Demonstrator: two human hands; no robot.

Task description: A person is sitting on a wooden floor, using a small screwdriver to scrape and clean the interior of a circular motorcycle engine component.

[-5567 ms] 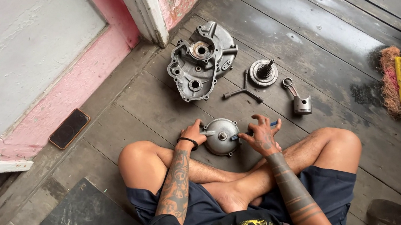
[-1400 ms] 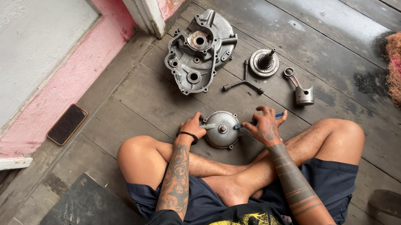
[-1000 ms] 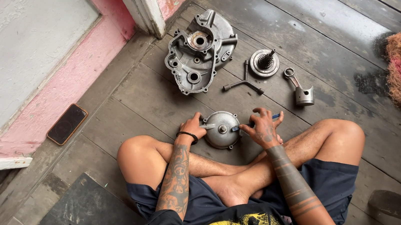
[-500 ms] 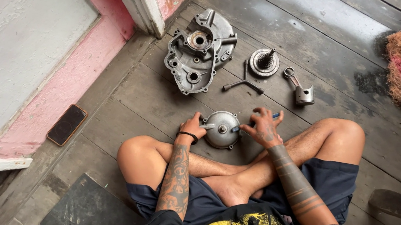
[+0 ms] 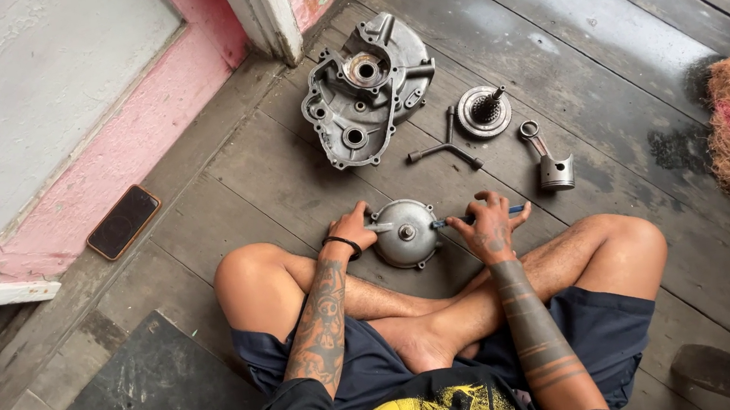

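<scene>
Gripping the round metal cover [image 5: 405,233] by its left rim, the left hand [image 5: 352,231] is closed on it, while the right hand [image 5: 490,230] just right of the cover has its grip wrapped around a slim blue-handled tool [image 5: 473,216] whose tip points at the cover. Beyond the cover on the wooden floor [image 5: 604,49] lie the large engine casing [image 5: 366,90], a gear hub [image 5: 484,112], a piston with rod [image 5: 549,159] and a Y-shaped wrench [image 5: 445,144].
</scene>
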